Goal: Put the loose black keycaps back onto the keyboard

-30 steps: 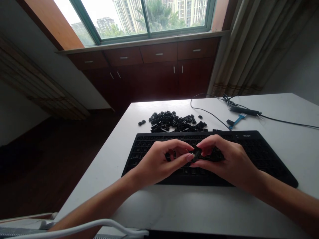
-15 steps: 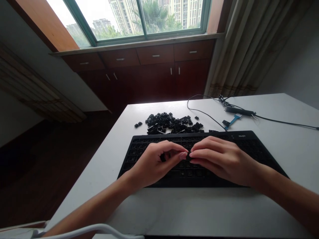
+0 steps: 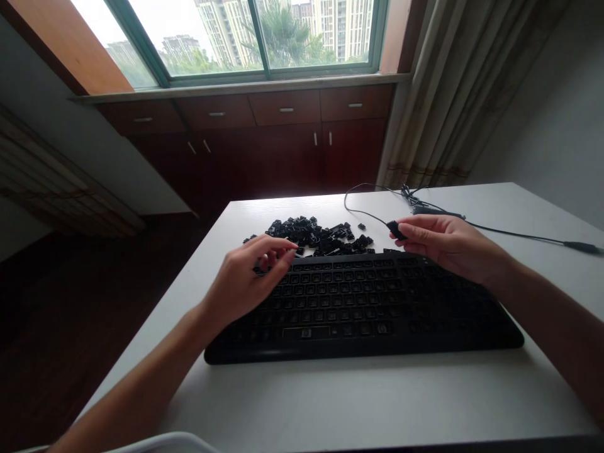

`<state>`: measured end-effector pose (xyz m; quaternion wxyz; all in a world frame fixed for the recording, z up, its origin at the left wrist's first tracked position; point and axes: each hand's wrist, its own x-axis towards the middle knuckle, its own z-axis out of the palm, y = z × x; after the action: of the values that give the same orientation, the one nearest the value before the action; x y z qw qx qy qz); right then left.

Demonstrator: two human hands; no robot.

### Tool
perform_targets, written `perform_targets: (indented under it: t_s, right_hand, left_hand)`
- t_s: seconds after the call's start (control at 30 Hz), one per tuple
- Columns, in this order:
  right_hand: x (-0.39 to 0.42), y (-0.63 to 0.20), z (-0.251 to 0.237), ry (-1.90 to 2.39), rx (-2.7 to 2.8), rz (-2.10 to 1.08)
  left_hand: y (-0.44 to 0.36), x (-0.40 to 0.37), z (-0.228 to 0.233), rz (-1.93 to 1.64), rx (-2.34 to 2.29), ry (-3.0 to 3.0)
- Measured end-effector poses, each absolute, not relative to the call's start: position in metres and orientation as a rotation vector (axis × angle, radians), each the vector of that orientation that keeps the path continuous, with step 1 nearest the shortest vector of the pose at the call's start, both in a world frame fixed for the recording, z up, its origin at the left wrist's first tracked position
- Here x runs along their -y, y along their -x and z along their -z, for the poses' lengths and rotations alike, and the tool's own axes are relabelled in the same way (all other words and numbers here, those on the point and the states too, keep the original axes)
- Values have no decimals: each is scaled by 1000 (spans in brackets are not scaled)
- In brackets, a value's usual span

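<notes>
A black keyboard [image 3: 330, 302], its key sockets bare of caps over most of its face, lies in front of me. Above its upper right part, my right hand [image 3: 436, 244] pinches a small black keycap [image 3: 395, 230] between thumb and fingers. At the keyboard's upper left, my left hand [image 3: 250, 270] has its thumb and forefinger tips nearly together beside a pile of loose black keycaps [image 3: 306, 233]. Whether something small sits between those fingertips cannot be made out. The other left fingers are curled under.
A thin black cable [image 3: 361, 214] loops behind the keyboard to a bundled cord [image 3: 409, 194]. Another lead runs right to a dark plug [image 3: 582, 247]. One loose keycap [image 3: 361, 226] lies right of the pile. A white tube [image 3: 165, 440] crosses the bottom left.
My hands have parted from the keyboard's middle. The left moved left and up towards the pile; the right rose to the back with a keycap, covering the blue brush. The view shifted slightly.
</notes>
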<state>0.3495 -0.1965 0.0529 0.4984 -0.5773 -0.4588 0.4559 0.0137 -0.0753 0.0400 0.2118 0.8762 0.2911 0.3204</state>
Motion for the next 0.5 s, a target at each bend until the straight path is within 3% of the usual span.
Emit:
perform_targets:
  t_s: [0.23, 0.5]
  right_hand:
    - [204, -380, -57, 1632, 1682, -817]
    - [207, -360, -57, 1584, 2047, -578]
  left_hand:
    - [7, 38, -25, -900, -1191, -2612]
    - [6, 42, -22, -800, -1147, -2682]
